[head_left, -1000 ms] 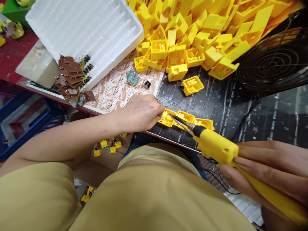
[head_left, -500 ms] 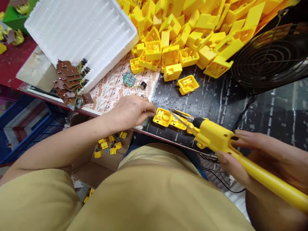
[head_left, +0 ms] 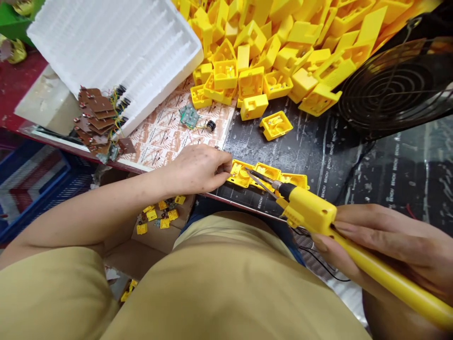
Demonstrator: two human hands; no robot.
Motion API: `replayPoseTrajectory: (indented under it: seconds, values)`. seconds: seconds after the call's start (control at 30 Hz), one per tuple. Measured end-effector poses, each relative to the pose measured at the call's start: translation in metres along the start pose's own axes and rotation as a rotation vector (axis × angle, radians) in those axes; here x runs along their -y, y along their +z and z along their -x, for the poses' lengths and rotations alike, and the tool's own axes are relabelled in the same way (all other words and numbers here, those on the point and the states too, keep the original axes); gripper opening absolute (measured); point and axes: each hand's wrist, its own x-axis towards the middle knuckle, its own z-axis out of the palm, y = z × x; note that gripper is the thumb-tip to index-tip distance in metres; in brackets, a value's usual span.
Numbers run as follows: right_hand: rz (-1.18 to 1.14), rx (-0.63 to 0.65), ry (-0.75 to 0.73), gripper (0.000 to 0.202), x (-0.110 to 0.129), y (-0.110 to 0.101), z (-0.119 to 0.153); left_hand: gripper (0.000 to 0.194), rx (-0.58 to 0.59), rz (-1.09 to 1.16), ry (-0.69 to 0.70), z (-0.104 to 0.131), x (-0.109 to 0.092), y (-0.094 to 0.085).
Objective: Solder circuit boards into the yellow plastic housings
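Observation:
My right hand (head_left: 385, 241) is wrapped around the long handle of a yellow soldering iron (head_left: 314, 208), which points left. Its dark tip and a thin metal guide reach over a short row of yellow plastic casings, above the leftmost casing (head_left: 241, 173); whether the tip touches it I cannot tell. My left hand (head_left: 200, 167) is closed, thumb and fingers pinched at the left edge of that casing. The middle casing (head_left: 268, 174) lies partly behind the iron, and the right casing (head_left: 295, 180) is next to it. All lie open side up.
A heap of yellow casings (head_left: 269, 42) fills the back, near a black fan (head_left: 385, 89). One casing (head_left: 276, 125) and a green circuit board (head_left: 189, 116) with wires lie nearer. Brown boards (head_left: 97, 113) lean by a white foam tray (head_left: 116, 47). A carton (head_left: 134, 255) stands below.
The soldering iron's tip has shifted slightly left and down, toward the leftmost casing, and more of the right casing shows. My left hand has moved slightly and its fingers have curled more.

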Motion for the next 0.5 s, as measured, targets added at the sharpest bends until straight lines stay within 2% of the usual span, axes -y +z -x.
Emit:
replayPoseTrajectory:
  seconds: [0.1,0.23,0.33,0.4,0.5]
  values:
    - [0.064,0.018,-0.053,0.004,0.009,0.001,-0.011,0.016,0.035,0.064,-0.01,0.001,0.001,-0.003]
    - [0.073,0.043,-0.175,0.013,0.017,0.002,-0.026,0.015,0.057,0.086,-0.007,-0.001,0.001,-0.003]
    - [0.041,0.03,-0.218,0.02,0.017,0.005,-0.028,0.014,0.078,0.116,-0.02,-0.004,0.001,-0.005]
    - [0.052,0.016,-0.202,0.018,0.014,0.009,-0.025,0.012,0.1,0.139,-0.022,-0.007,0.0,-0.006]
    - [0.081,-0.003,-0.082,0.018,0.009,0.013,-0.019,0.009,0.131,0.171,-0.015,-0.012,0.001,-0.01]
